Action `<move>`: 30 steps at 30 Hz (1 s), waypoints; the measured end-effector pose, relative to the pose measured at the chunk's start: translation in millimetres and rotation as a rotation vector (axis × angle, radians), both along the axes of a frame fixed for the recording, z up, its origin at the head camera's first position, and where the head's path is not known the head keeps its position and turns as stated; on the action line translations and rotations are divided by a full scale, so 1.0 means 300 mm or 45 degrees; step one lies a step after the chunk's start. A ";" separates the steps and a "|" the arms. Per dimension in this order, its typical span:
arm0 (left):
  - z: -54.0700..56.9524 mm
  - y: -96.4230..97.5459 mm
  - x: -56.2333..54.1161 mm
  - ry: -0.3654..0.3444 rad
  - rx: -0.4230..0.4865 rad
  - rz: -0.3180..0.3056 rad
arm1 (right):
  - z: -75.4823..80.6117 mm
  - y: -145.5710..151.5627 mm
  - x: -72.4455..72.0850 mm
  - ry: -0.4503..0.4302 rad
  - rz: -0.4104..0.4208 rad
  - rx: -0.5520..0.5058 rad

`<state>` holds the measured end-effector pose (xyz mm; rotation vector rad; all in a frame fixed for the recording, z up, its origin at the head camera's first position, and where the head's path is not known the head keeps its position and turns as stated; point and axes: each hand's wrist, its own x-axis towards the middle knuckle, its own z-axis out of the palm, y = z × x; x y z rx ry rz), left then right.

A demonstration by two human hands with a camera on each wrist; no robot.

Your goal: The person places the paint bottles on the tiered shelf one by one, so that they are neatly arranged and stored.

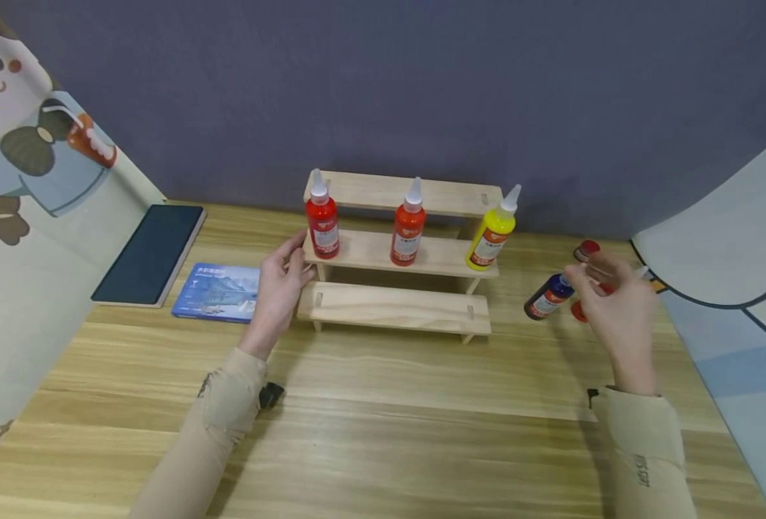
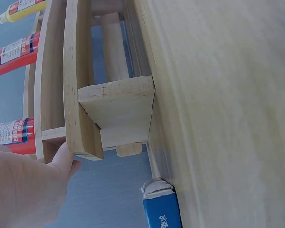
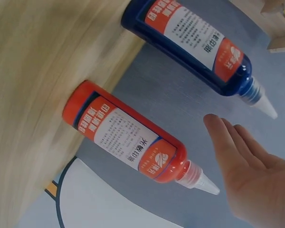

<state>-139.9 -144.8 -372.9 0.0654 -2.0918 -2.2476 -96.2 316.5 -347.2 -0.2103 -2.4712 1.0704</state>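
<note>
My left hand [image 1: 277, 288] grips the left end of a stepped wooden rack [image 1: 392, 306], thumb and fingers at the middle shelf's edge. On that shelf stand a red bottle [image 1: 323, 231], an orange-red bottle [image 1: 408, 234] and a yellow bottle [image 1: 490, 239], each with a pointed clear nozzle. To the rack's right, my right hand [image 1: 619, 306] hovers with fairly straight fingers, holding nothing. The right wrist view shows it [image 3: 249, 171] apart from the nozzles of a dark blue bottle [image 3: 190, 45] and a red bottle [image 3: 128, 133]. In the head view, the hand partly hides this red bottle.
A small round dark red object [image 1: 586, 249] is behind the right hand. Left of the rack lie a blue picture box [image 1: 217, 292] and a dark-covered book [image 1: 152, 252]. A dark grey panel [image 1: 383, 86] stands behind the rack.
</note>
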 end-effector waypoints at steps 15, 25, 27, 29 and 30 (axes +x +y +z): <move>-0.003 0.000 0.001 0.009 -0.004 -0.007 | -0.027 0.009 -0.019 -0.186 0.141 0.100; 0.000 0.001 -0.001 0.008 -0.013 -0.001 | -0.035 0.003 -0.016 -0.184 0.156 0.169; 0.000 0.000 -0.001 0.009 -0.012 0.000 | -0.039 0.005 -0.018 -0.149 0.175 0.175; 0.001 0.000 0.000 0.011 -0.013 0.001 | -0.043 0.007 -0.019 -0.127 0.186 0.180; 0.001 0.000 -0.001 0.012 -0.014 0.000 | -0.044 0.007 -0.020 -0.122 0.190 0.180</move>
